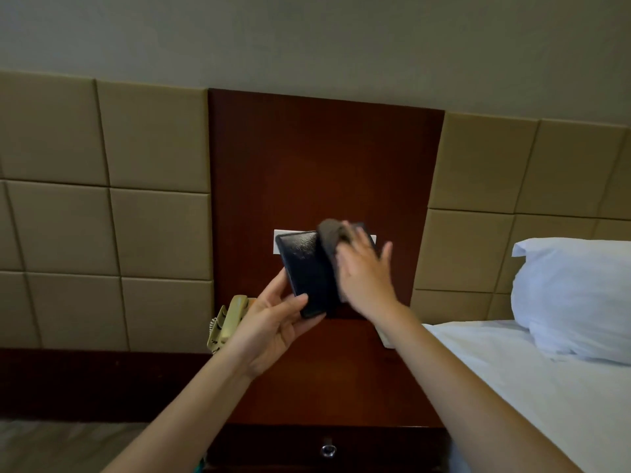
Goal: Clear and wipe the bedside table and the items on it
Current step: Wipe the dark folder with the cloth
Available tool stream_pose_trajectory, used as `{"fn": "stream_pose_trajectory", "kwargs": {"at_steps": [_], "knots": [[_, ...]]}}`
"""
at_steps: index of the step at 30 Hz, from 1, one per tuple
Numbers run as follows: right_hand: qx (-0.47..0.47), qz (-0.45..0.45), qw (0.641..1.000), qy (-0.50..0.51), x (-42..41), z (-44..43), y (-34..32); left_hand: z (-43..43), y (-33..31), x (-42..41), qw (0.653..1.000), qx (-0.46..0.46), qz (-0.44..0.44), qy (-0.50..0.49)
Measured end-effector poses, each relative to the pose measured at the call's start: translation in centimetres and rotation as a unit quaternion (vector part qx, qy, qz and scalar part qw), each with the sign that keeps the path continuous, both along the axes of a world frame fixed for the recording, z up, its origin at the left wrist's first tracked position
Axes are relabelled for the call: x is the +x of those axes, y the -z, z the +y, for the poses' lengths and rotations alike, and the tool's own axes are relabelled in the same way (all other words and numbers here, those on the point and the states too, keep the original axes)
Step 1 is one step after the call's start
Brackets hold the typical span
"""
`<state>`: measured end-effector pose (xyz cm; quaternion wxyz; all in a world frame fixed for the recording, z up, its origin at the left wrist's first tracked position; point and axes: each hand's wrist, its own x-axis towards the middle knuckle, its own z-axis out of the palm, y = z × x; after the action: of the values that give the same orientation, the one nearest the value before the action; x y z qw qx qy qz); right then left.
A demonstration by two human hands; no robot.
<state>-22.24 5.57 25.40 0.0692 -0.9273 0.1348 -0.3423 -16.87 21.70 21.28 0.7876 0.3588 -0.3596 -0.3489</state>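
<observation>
My left hand grips the lower corner of a black leather folder and holds it up above the bedside table. My right hand presses a grey cloth against the folder's right half, with its fingers spread flat; the hand is motion-blurred. A beige telephone sits at the table's back left, partly hidden by my left wrist. The folder's right part is hidden behind my right hand.
A dark wooden panel with a white switch plate rises behind the table. Padded beige headboards flank it. A bed with a white sheet and pillow lies at the right. The table drawer has a round knob.
</observation>
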Motion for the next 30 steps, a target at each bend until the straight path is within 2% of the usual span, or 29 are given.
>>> {"fn": "stream_pose_trajectory", "kwargs": {"at_steps": [2, 4, 7, 9, 19, 22, 26, 30], "knots": [[0.047, -0.007, 0.998, 0.049, 0.3, -0.5, -0.9, 0.0, -0.2, -0.2, 1.0, 0.01, -0.013, 0.0], [0.047, -0.015, 0.999, 0.012, 0.8, 1.8, -1.2, -0.6, -0.3, -0.4, 0.999, 0.02, -0.028, -0.005], [-0.065, -0.008, 0.989, -0.131, 1.5, 6.2, -0.8, -1.1, -0.7, -0.6, 0.995, 0.054, -0.057, -0.059], [-0.103, -0.001, 0.982, -0.16, 1.8, 6.8, -0.8, -1.1, -0.7, -0.7, 0.994, 0.061, -0.063, -0.064], [-0.184, -0.039, 0.978, -0.095, 3.0, 4.2, 0.1, -1.5, 0.2, -0.5, 0.998, 0.028, -0.027, -0.049], [-0.131, -0.076, 0.987, -0.046, 2.2, 2.1, -0.9, -1.0, 0.8, 0.1, 0.999, 0.02, 0.02, -0.04], [-0.029, -0.186, 0.979, 0.071, -0.6, -2.2, -1.4, 0.4, 0.6, 2.5, 0.992, 0.005, 0.043, -0.115], [-0.067, -0.104, 0.992, 0.006, -0.5, -0.4, 3.8, -0.3, -0.1, 2.8, 0.984, -0.012, 0.054, -0.171]]}}
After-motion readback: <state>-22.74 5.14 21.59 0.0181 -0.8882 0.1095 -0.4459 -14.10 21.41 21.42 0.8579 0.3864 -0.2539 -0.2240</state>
